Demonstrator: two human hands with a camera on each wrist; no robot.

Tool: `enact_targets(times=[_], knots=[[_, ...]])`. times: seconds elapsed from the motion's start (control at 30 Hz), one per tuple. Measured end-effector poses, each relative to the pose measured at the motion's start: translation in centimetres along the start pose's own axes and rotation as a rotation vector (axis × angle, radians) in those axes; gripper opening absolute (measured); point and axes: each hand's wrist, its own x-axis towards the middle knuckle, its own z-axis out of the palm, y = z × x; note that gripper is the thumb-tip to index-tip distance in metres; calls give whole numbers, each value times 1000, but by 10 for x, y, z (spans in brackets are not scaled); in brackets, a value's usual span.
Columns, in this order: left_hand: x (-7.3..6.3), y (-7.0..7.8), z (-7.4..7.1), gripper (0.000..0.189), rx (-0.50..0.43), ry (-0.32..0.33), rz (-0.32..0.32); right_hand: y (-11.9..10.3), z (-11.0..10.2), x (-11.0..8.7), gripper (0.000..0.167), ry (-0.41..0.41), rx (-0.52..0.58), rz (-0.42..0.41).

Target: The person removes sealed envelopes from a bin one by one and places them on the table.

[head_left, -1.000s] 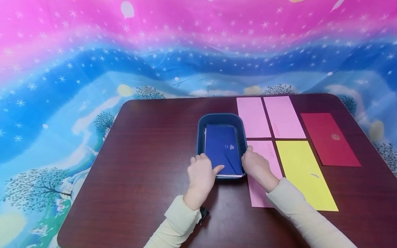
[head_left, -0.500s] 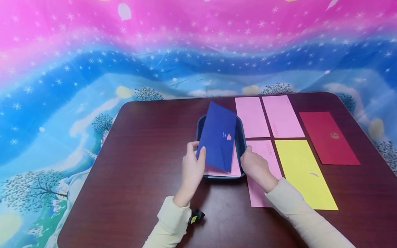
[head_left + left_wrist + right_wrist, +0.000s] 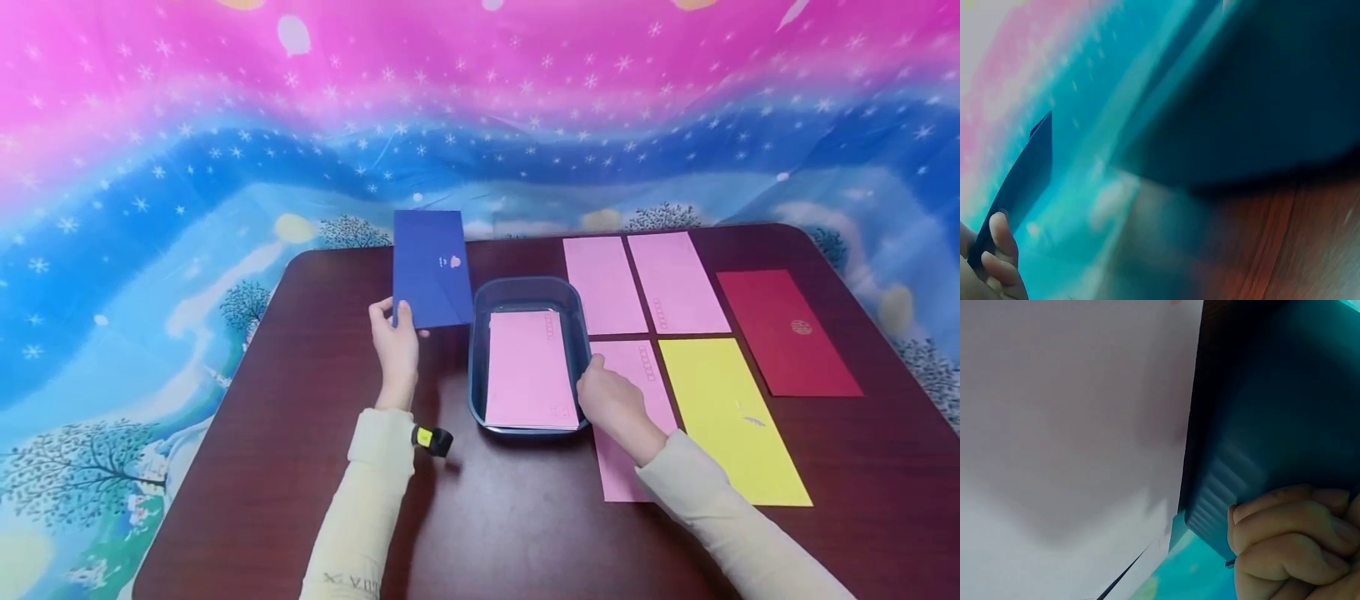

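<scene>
My left hand [image 3: 395, 354] pinches a dark blue envelope [image 3: 429, 271] by its lower left corner, thumb in front. The envelope is raised left of the tray, over the table's far edge in the head view. In the left wrist view my fingers [image 3: 1004, 234] hold the envelope [image 3: 1025, 172], seen nearly edge-on. A dark blue-green plastic tray [image 3: 528, 292] stands on the table with a stack of pink envelopes [image 3: 531, 371] inside. My right hand [image 3: 617, 404] grips the tray's right rim. The right wrist view shows its curled fingers [image 3: 1291, 531] against the tray's side wall [image 3: 1285, 419].
Right of the tray lie three pink envelopes [image 3: 678, 283] in a grid with a yellow envelope [image 3: 731, 408], and a red envelope [image 3: 787, 333] beyond. Dark wood table [image 3: 300, 375] extends left of the tray. A printed cloth [image 3: 480, 108] hangs behind.
My left hand has lifted the blue envelope out of the tray and carried it left and up, uncovering the pink stack. The right hand has stayed on the tray rim.
</scene>
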Motion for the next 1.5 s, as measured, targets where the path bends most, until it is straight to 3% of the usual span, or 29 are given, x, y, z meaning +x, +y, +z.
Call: enact_targets(times=[0.13,0.23,0.4,0.5,0.67,0.77,0.83,1.07,1.23,1.5], knots=[[24,-13,-5,30,-21,17,-110,0,1,0,55,-5,10,2],[34,-23,-10,34,-14,-12,-210,0,2,-1,54,-9,20,3],[41,-34,-11,48,42,-110,-291,1,1,-1,53,-5,29,-1],[40,-38,-9,62,141,-172,-310,1,0,-1,52,-2,26,2],[34,-46,-2,93,529,-249,-247,1,0,-1,52,-3,21,4],[31,-50,3,99,741,-204,-176,2,0,0,52,-4,23,2],[29,-52,7,99,802,-158,-142,1,0,0,51,-7,24,4],[25,-57,17,91,902,-51,-58,0,0,1,51,1,28,5],[25,-60,21,88,965,-49,-27,0,0,1,53,-3,31,8],[23,-61,24,88,998,-57,-31,0,-1,0,52,-6,41,13]])
